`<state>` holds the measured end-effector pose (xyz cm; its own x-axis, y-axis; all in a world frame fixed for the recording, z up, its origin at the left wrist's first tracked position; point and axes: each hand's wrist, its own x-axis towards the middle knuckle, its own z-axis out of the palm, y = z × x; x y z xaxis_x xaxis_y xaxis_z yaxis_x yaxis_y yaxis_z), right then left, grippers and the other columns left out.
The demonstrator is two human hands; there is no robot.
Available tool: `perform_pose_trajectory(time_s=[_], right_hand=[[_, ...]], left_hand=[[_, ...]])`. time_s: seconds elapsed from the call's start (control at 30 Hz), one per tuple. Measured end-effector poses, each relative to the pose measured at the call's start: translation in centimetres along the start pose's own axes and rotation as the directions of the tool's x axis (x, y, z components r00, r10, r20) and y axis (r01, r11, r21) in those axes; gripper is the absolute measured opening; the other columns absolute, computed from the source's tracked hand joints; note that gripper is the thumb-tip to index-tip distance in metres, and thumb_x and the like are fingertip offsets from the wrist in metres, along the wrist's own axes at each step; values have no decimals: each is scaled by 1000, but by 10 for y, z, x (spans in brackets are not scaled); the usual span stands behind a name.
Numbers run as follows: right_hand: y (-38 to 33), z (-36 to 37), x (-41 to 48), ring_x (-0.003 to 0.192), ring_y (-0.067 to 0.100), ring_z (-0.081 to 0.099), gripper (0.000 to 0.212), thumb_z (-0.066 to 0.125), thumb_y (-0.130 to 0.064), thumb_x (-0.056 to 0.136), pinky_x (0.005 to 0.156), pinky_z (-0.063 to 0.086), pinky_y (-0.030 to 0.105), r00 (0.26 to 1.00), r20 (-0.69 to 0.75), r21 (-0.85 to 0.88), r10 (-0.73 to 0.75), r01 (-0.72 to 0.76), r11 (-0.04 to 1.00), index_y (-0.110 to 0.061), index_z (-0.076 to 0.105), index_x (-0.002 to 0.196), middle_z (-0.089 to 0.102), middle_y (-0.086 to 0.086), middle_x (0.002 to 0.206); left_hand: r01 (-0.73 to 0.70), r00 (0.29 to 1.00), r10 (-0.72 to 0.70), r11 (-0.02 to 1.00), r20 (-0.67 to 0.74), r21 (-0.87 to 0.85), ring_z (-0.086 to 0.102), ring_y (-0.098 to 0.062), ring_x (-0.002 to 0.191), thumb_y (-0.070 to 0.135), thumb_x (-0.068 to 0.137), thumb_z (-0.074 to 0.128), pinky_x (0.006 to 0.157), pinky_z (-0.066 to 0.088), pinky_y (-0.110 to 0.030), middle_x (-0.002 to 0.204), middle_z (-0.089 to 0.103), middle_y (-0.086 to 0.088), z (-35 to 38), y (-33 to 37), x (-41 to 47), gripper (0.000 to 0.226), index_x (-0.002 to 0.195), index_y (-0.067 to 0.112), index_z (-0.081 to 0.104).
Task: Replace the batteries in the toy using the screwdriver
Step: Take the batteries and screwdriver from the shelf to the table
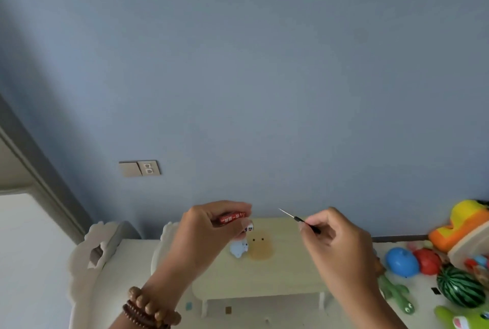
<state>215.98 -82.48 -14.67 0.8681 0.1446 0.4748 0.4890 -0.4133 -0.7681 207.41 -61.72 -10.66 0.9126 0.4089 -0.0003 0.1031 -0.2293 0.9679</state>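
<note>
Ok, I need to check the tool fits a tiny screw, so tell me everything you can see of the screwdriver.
The screwdriver is a slim precision type: a thin, bare silvery metal shaft running into a narrow black handle. It is held in the air above the small pale table, tilted with its tip pointing up and to the left. The right hand pinches the handle with curled fingers, hiding its rear end. The tip touches nothing; its shape is too small to tell.
</note>
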Motion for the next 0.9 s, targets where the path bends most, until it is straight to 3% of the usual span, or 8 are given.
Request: perform_pose_trajectory(time_s=[0.27,0.37,0.47,0.6,0.7,0.9], right_hand=[[125,110,52,70,2,70,20,83,-6,76,60,46,5,999,31,64,29,-31,997,-20,70,74,71,-15,65],[182,162,54,71,1,71,21,83,-6,77,59,47,5,999,18,91,41,-42,995,-21,69,73,70,-12,63],[254,220,41,69,3,70,24,82,-7,78,58,45,5,997,15,122,77,-78,990,-24,67,71,72,-17,77],[346,289,17,69,5,69,22,80,-5,78,57,44,5,992,38,112,122,-125,986,-20,68,70,71,-11,66],[406,330,-7,69,7,69,21,80,-6,79,57,45,7,989,47,122,138,-142,982,-21,68,70,72,-13,73],[490,396,-32,65,10,69,22,81,-7,79,56,46,10,986,73,110,151,-158,981,-23,68,69,72,-7,64]], left_hand=[[-2,1000,2,1000,12,1,78,-17,80,12,84,78,88,60,-38,89,80,4,39,-101,127,20,100,25,79],[-33,999,33,999,-16,-23,78,-19,82,11,84,79,88,61,-41,91,80,2,51,-167,172,20,99,22,80],[-34,998,31,997,-46,-69,78,-23,85,9,82,79,88,61,-43,91,80,-3,65,-257,209,20,99,19,80],[-44,997,38,995,-63,-90,77,-25,88,10,80,80,88,60,-47,95,80,-4,82,-378,249,23,101,17,80],[-72,994,63,992,-89,-103,77,-24,89,13,79,80,88,59,-48,96,80,-3,97,-454,264,24,103,17,79],[-92,990,72,982,-122,-163,75,-31,93,6,80,79,89,58,-55,100,79,-7,121,-562,290,24,103,12,79]])
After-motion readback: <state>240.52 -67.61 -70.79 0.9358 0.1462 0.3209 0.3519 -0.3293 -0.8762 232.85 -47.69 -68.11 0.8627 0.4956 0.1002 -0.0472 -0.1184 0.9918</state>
